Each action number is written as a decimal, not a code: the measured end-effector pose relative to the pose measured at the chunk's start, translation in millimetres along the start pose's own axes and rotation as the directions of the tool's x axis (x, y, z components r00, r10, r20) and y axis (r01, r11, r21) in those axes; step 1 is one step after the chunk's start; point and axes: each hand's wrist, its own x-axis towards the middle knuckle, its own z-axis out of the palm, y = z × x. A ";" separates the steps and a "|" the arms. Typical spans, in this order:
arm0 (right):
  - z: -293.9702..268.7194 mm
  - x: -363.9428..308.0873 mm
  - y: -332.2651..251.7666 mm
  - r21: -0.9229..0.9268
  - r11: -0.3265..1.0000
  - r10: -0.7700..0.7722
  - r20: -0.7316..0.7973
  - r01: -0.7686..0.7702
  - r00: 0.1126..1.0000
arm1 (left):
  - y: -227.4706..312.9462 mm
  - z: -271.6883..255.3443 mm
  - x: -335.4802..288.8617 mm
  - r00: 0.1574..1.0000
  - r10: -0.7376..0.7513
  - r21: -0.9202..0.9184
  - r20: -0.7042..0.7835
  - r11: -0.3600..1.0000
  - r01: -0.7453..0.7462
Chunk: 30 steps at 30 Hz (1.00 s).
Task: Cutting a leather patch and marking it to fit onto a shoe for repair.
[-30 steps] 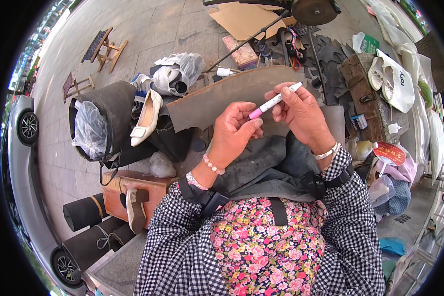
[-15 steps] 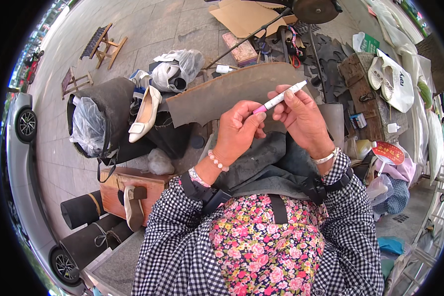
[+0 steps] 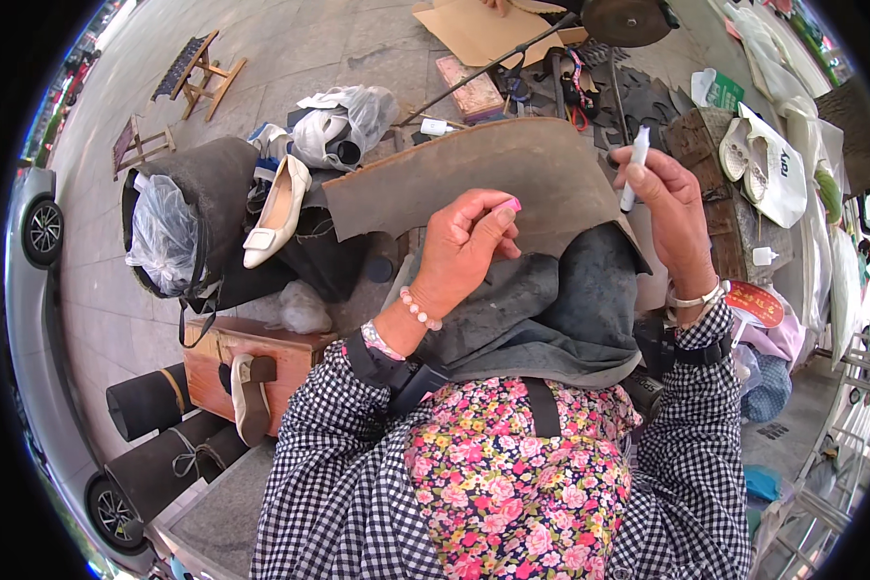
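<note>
My left hand [image 3: 459, 256] is closed in a pinch around a small pink cap [image 3: 512, 204], above the dark grey cloth [image 3: 512, 324] over my lap. Raised farther right, my right hand [image 3: 675, 217] grips a slim white pen-like tube [image 3: 640, 147] between thumb and fingers. The tube stands nearly upright with its pale tip upward; a dark band shows at its lower end. Beyond both hands lies a large brown-grey sheet [image 3: 454, 174] with a curved edge. To the left, a cream shoe [image 3: 278, 215] with a square buckle rests beside a dark bucket-like bag.
Left of me, another cream shoe [image 3: 252, 398] leans against a wooden box [image 3: 208, 362], near dark rolls [image 3: 155, 401]. A metal rod and wheel [image 3: 626, 19] stand ahead. White sandals [image 3: 747, 155] lie on a worn wooden chest [image 3: 696, 140]. Another person's hand [image 3: 498, 5] touches cardboard at the far edge.
My hands have moved apart, and the pink cap has come off the tube. The right hand has carried the tube rightward and turned it upright. A person's hand has appeared at the cardboard.
</note>
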 end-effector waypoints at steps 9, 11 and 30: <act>15.5 -7.2 4.9 -0.639 0.679 -0.064 0.439 0.362 0.896 | -1.3 -4.3 3.1 0.993 -0.022 0.026 0.117 0.999 0.019; 18.3 -6.9 2.6 -0.673 0.639 -0.069 0.433 0.373 0.899 | -1.6 -4.5 3.2 0.992 -0.018 0.044 0.127 0.999 0.012; 40.0 -7.4 -2.7 -0.762 0.352 -0.121 0.539 0.544 0.833 | -0.9 -1.5 2.2 0.992 -0.005 0.078 0.124 0.997 -0.004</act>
